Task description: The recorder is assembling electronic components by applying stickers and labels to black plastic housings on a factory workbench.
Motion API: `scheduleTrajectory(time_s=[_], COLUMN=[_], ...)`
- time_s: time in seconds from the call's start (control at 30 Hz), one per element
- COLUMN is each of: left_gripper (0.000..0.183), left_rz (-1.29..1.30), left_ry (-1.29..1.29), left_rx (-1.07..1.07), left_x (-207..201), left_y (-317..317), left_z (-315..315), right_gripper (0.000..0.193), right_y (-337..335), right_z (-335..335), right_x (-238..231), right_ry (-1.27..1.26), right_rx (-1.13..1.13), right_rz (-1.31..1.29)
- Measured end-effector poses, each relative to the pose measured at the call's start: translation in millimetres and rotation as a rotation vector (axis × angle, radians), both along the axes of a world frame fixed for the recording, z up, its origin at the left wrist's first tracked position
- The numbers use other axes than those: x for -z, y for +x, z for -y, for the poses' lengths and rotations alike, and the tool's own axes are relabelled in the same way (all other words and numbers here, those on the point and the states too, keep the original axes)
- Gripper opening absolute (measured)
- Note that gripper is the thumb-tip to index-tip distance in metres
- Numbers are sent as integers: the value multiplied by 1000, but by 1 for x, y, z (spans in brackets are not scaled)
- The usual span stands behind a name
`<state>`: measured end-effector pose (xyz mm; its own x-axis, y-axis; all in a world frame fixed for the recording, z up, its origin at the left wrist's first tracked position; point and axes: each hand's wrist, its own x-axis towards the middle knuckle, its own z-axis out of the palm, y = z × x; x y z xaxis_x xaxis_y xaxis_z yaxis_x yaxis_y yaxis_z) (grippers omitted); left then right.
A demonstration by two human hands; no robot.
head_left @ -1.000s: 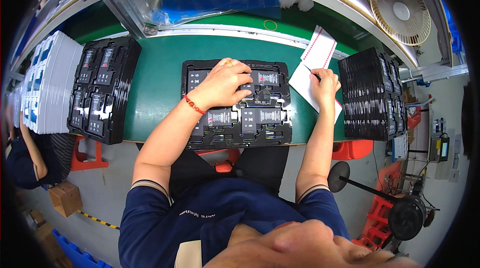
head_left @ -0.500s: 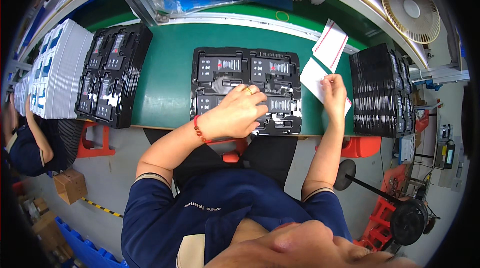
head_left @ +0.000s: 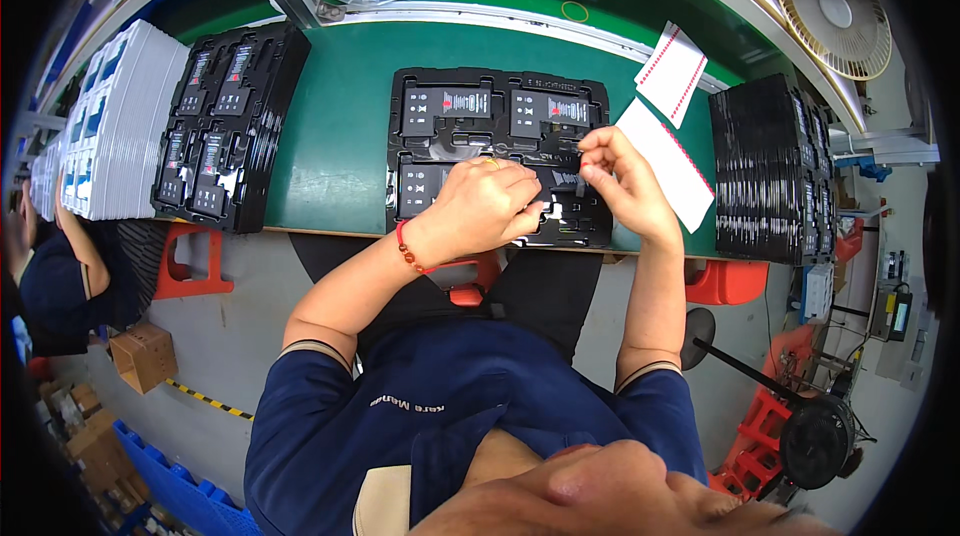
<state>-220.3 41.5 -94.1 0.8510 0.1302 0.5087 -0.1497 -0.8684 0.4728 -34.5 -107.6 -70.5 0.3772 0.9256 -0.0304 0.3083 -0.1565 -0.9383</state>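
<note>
A black plastic tray point(head_left: 400, 151) lies on the green table in front of me, with flat black batteries point(head_left: 460, 106) in its compartments. My left hand point(head_left: 485, 201), a red bead bracelet at its wrist, rests over the tray's near half. Its fingers are curled, and whatever they hold is hidden. My right hand point(head_left: 630, 184) is above the tray's right side, with thumb and forefinger pinched on a small red sticker point(head_left: 585, 163). Just right of the tray lies a white sheet point(head_left: 668, 164) with a row of red stickers along its edge.
Another white sheet point(head_left: 672, 71) lies farther back. Stacked black trays stand at the right point(head_left: 750, 176) and left point(head_left: 265, 136), beside a tall white tray stack point(head_left: 135, 136). A fan point(head_left: 835, 11) is at the far right. Another person point(head_left: 70, 276) sits at the far left.
My right hand has moved left from the white sheet to above the tray, uncovering the sheet. The left hand stays over the tray's near half. The whole view has shifted slightly.
</note>
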Motion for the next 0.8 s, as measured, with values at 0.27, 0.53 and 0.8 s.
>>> scheduleTrajectory(time_s=[0.27,0.53,0.8], left_gripper=[14,14,14], left_rz=[124,124,138], left_ry=[5,-5,-7], left_rx=[-70,-63,-59], left_x=[5,3,5], left_y=[1,4,3], left_z=[2,-2,-2], right_gripper=[27,30,32], right_y=[-12,-11,-13], right_z=[-9,-14,-14], right_x=[-8,-4,4], right_ry=[-3,3,4], right_rx=[-111,-110,-99], right_rz=[74,90,128])
